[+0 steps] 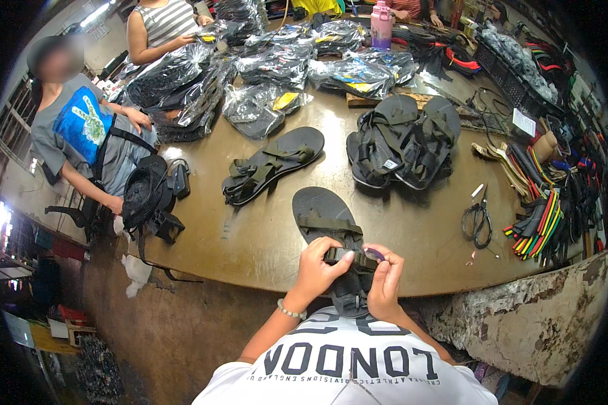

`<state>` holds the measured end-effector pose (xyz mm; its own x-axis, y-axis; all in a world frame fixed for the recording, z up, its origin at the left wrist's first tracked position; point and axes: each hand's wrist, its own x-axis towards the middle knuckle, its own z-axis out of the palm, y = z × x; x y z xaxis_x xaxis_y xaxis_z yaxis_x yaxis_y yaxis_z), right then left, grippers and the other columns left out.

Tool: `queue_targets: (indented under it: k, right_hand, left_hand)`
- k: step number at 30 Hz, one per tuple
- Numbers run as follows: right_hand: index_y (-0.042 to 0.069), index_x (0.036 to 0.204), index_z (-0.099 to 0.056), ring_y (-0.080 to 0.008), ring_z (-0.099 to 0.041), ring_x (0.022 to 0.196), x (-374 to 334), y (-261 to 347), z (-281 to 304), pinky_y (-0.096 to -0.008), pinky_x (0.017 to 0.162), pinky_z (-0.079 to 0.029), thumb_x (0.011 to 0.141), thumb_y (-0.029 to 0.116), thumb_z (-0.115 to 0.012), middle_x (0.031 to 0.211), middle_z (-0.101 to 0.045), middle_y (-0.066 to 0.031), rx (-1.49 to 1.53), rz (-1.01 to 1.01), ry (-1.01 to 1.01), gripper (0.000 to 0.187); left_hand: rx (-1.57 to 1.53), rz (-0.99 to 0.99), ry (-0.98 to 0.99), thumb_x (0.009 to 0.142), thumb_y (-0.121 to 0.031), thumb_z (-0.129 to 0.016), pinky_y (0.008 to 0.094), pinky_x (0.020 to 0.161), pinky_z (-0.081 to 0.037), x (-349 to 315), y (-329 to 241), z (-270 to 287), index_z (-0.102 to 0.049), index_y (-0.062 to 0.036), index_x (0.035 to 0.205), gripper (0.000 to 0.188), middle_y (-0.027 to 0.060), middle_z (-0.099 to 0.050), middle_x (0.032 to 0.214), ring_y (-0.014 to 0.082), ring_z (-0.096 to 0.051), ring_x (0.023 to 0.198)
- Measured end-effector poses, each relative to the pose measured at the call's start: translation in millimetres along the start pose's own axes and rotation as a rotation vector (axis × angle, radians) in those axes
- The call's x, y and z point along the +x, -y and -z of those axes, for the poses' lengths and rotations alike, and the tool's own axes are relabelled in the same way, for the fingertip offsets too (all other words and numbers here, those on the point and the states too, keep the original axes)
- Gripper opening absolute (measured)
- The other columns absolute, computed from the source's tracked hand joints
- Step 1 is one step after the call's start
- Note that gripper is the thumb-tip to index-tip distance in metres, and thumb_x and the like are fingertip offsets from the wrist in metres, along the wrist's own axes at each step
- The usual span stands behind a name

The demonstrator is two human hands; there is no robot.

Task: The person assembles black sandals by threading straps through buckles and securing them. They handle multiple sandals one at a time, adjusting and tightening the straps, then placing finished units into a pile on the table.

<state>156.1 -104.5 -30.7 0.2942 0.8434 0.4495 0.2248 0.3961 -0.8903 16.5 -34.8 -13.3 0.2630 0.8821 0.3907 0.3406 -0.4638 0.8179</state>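
A dark sandal (321,208) lies at the table's near edge, its toe pointing away from me and its heel end close to my shirt. My left hand (321,265) is closed on the olive strap across the sandal, thumb on top. On the sandal's right side, my right hand (387,278) pinches the strap's end, where a small dark purple piece shows at the fingertips. Beyond lies another sandal (271,164) with olive straps, tilted to the right. A pile of similar sandals (402,143) sits to its right.
Plastic-bagged sandals (260,108) cover the table's far side, near a pink bottle (380,25). Black scissors (477,221) and bundled coloured straps (540,226) lie at right. A black cap (145,192) rests at the left edge, beside a standing person (91,125).
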Motion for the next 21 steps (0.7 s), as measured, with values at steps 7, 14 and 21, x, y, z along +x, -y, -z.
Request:
queue_targets:
  k: [7,14,21]
  right_hand:
    - [0.003,0.111,-0.035,-0.0173,-0.054,0.07,-7,-10,17,-0.0324,0.079,-0.044,0.105,0.022,-0.031,0.066,-0.055,-0.008,-0.273,0.444,0.218,0.02]
    - [0.001,0.112,-0.035,-0.0177,-0.059,0.078,21,-27,40,-0.0347,0.084,-0.046,0.105,0.02,-0.03,0.069,-0.058,-0.0115,0.103,0.111,0.155,0.021]
    - [0.004,0.107,-0.039,-0.025,-0.065,0.085,35,-27,52,-0.044,0.096,-0.039,0.104,0.018,-0.032,0.085,-0.068,-0.0121,-0.175,0.325,0.299,0.015]
  left_hand:
    - [-0.66,0.559,0.001,0.089,-0.027,-0.066,0.0243,0.063,-0.041,24,13,11,-0.061,-0.0065,0.079,0.023,-0.0023,-0.058,0.073,0.0067,-0.05,0.068]
    - [-1.16,0.475,0.08,0.092,-0.019,-0.061,0.025,0.07,-0.043,25,19,6,-0.055,-0.0077,0.093,0.013,-0.0014,-0.058,0.081,0.0086,-0.053,0.074]
    - [-0.6,0.343,-0.126,0.092,-0.016,-0.067,0.0194,0.074,-0.041,10,17,-10,-0.056,-0.0043,0.105,0.02,-0.0044,-0.055,0.088,0.0037,-0.049,0.081]
